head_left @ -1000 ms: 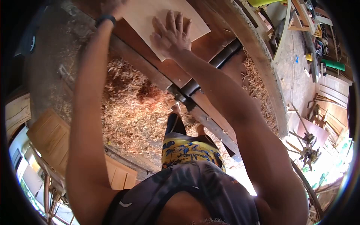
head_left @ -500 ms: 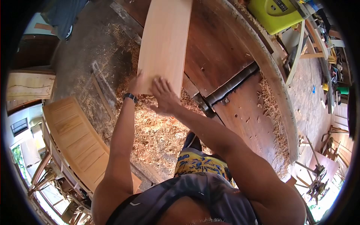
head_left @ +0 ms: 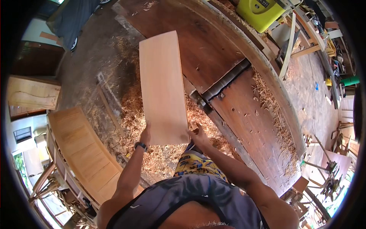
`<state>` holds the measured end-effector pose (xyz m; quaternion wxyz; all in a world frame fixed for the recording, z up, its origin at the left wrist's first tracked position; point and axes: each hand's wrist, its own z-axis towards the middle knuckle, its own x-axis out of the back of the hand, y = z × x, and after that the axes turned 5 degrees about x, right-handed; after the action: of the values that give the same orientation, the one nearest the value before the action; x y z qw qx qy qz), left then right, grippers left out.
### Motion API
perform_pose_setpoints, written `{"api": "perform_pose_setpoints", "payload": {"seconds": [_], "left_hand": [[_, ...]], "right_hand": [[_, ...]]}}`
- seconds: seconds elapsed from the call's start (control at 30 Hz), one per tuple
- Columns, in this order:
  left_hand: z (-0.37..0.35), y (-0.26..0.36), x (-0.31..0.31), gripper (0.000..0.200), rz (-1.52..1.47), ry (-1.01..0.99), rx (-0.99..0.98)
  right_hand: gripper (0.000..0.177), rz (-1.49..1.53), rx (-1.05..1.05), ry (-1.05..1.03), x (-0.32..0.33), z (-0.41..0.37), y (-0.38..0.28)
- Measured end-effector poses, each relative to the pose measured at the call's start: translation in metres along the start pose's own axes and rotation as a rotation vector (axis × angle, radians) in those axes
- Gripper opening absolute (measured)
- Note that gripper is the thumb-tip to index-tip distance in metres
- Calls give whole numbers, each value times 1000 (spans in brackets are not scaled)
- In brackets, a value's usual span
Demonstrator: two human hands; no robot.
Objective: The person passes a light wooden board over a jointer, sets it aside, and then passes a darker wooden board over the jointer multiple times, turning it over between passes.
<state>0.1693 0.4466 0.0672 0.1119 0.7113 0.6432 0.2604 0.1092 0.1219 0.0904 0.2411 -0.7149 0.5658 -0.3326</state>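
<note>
A wide, pale wooden board (head_left: 162, 86) extends away from my body, its far end over the edge of the dark workbench (head_left: 206, 42). My left hand (head_left: 146, 135) grips the board's near left edge, with a dark band on that wrist. At the near right corner, my right hand (head_left: 197, 135) has its fingers closed on the board's edge. Parts of the fingers on both hands are hidden by the board. Beneath its near end, curly wood shavings (head_left: 160, 158) cover the floor.
A dark metal cutter slot (head_left: 227, 79) crosses the bench to the right. On the left lies a panelled wooden door (head_left: 85, 143). A lime-green case (head_left: 261, 13) sits beyond the bench's curved edge. More shavings (head_left: 272, 107) lie along the bench's right side.
The board has come toward my body, its far end now in view. My right hand has gone from flat on the board's face to gripping its right corner; my left hand has moved nearer.
</note>
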Motion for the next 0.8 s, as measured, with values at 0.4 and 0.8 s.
{"api": "perform_pose_setpoints", "payload": {"seconds": [0.4,0.8], "left_hand": [[-266,-123,-3,71,-166,-79,5],[-332,-263,-8,58,422,-518,150]], "right_hand": [[66,699,132,-414,-24,-156,8],[33,882,-436,175,-91,-320,216]]}}
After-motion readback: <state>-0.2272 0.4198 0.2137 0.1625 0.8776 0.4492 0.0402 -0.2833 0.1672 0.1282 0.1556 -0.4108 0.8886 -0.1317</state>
